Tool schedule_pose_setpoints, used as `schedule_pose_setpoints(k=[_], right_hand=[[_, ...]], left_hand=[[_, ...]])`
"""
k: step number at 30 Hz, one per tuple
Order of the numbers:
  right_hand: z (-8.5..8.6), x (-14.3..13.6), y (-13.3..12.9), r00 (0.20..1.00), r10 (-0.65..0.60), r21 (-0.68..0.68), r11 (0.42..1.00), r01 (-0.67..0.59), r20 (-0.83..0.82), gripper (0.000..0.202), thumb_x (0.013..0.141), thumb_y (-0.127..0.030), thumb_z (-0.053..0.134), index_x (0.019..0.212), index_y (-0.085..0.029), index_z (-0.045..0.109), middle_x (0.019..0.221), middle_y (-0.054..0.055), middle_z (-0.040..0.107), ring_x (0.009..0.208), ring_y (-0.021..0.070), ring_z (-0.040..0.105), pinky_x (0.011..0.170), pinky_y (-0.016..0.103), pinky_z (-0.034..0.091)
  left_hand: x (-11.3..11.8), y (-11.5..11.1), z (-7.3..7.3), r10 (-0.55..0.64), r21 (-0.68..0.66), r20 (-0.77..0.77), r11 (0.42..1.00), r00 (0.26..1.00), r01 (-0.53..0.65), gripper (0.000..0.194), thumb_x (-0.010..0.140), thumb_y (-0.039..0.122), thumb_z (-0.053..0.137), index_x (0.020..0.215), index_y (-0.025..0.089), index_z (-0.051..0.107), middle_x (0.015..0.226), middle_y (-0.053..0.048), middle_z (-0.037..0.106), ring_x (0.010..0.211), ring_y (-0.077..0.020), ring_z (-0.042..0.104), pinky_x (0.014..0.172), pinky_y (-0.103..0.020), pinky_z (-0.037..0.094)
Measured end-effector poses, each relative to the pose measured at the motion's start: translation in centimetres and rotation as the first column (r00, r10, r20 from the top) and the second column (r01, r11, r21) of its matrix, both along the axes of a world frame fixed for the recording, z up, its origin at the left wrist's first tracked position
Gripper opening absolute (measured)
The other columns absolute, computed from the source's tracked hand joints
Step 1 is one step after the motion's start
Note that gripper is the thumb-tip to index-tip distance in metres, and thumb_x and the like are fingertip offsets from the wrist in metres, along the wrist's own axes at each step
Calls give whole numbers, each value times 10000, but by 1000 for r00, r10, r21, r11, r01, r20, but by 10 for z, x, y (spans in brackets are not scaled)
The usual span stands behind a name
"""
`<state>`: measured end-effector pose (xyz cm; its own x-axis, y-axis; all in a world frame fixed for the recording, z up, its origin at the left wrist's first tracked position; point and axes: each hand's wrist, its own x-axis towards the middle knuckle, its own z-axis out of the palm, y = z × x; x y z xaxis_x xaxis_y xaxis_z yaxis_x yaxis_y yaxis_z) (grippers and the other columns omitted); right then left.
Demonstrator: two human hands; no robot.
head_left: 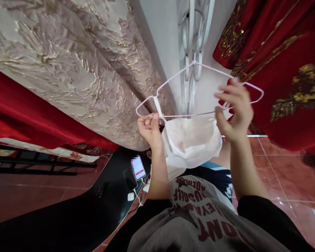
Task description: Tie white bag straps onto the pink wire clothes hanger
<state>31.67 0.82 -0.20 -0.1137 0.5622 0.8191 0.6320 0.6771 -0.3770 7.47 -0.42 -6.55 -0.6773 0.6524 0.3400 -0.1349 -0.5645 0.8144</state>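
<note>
Slip risk: white garment (194, 136) hangs by straps below pink hanger (183, 116).
Person's L hand (150, 129) pinches nr L strap (158, 106) + lower bar; R hand (235, 108) part-open, blurred, hold unclear. 1 strap could slide off if hanger tilts, b/c bar's likely slick.

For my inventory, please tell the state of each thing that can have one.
Pink hanger: upright, apparently hooked on the white rack.
White garment: hanging, strap over the hanger.
Left hand: fingers curled, apparently pinching strap.
Right hand: blurred, fingers spread.
Lit phone: screen on, cable attached.
Dark phone: screen unlit.
Pale patterned cloth: hanging in folds.
Red embroidered cloth: hanging.
</note>
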Motion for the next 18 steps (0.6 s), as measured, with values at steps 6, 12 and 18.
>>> schedule_pose_setpoints(k=[6, 12, 18], right_hand=[[-40, -30, 2, 961, 192, -319, 940, -122, 199, 340, 1014, -329, 602, 1313, -307, 762, 1099, 59, 819, 1003, 274, 707, 1006, 509, 478], [-51, -34, -6, 968, 181, -274, 953, -128, 175, 376, 1053, -352, 611, 1411, -397, 717, 1181, 20, 797, 1081, 250, 673, 1026, 466, 408], [-42, -28, -6, 968, 227, -307, 934, -185, 108, 337, 1050, -343, 632, 1362, -400, 746, 1176, 13, 798, 1092, 245, 669, 1062, 477, 410]], left_hand=[[2, -1, -12, -97, -31, 36, 995, 995, 98, 480, 832, 364, 875, 1023, 267, 446, 996, -27, 779, 847, -175, 800, 605, -226, 508], [-17, -29, 1, -427, -307, -168, 879, 888, 365, 311, 885, 438, 856, 1024, 240, 661, 977, -62, 798, 988, -208, 779, 801, -298, 582], [-33, -49, 60, -498, -192, -142, 861, 855, 470, 290, 878, 528, 867, 921, 249, 804, 1149, -117, 813, 1083, -260, 758, 680, -302, 546]])
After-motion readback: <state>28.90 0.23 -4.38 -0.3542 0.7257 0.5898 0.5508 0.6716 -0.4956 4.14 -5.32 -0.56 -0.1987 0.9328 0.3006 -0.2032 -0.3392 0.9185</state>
